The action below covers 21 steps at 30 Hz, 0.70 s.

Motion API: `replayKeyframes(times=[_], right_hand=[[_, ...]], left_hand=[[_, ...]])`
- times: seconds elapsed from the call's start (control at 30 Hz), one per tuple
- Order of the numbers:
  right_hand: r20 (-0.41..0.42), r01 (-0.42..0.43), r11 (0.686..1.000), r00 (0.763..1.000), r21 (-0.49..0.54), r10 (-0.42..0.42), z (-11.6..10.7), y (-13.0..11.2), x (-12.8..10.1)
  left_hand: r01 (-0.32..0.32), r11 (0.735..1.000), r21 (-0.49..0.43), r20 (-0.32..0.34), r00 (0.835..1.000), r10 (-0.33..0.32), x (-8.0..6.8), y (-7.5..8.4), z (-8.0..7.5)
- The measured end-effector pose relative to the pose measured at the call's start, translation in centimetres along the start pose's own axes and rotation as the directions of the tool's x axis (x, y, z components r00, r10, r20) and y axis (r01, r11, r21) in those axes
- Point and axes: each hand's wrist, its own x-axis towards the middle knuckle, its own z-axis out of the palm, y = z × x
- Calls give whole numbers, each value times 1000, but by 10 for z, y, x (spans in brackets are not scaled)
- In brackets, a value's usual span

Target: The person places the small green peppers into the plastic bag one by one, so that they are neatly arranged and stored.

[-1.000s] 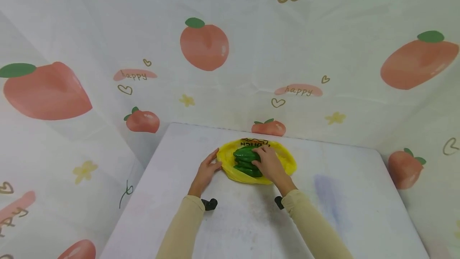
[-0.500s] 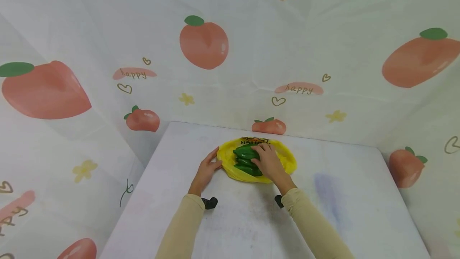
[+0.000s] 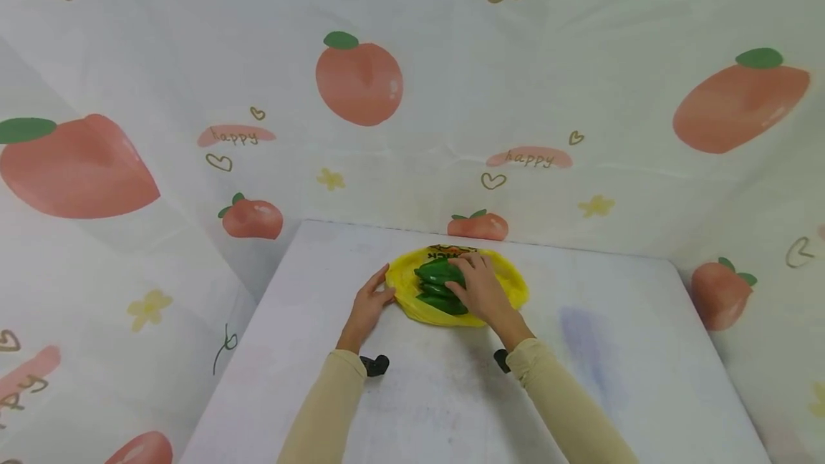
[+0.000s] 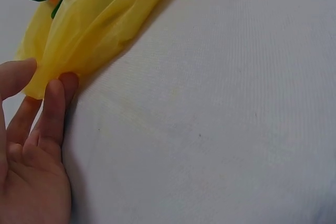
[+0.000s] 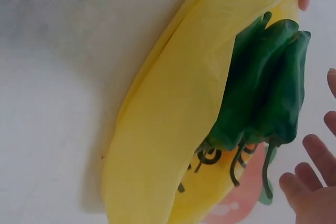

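Several green peppers (image 3: pixel 433 278) lie side by side within a spread yellow plastic bag (image 3: pixel 402 288) on the white table. My left hand (image 3: pixel 367 312) holds the bag's left edge; in the left wrist view, the bag (image 4: pixel 100 32) passes between thumb and fingers of that hand (image 4: pixel 34 156). Over the peppers' right ends hovers my right hand (image 3: pixel 485 293). From the right wrist view, its fingers (image 5: pixel 318 153) are spread, with a gap between them and the peppers (image 5: pixel 260 80). The stems point toward this hand. Part of the lowest pepper is hidden by the bag's wall (image 5: pixel 163 87).
The white table (image 3: pixel 425 407) extends in front of and around the bag, with a bluish stain at right. A white cloth backdrop (image 3: pixel 438 106) printed with peaches rises behind and at both sides. Black wrist-camera mounts (image 3: pixel 376 365) sit under both wrists.
Over the last second the top pepper has shifted slightly and the peppers lie neatly in a row. The right fingers have moved slightly; the left hand keeps its place at the bag's edge.
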Motion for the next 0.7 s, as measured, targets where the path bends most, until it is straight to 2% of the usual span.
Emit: replayKeyframes(times=[0.1,0.27,0.53,0.7], right_hand=[[-6,5,1000,1000,-5,-5,-2,2,0],[-49,-38,999,998,-25,37,-5,8,-1],[-76,-37,998,997,-60,33,-9,15,-4],[-105,-50,997,994,-61,44,-16,15,-3]], left_hand=[[-3,1000,30,-11,1000,3,0,1,-1],[-16,995,100,-14,1000,18,0,3,-2],[-115,965,237,-81,987,137,-3,10,-6],[-148,939,309,-114,975,192,-2,25,-7]])
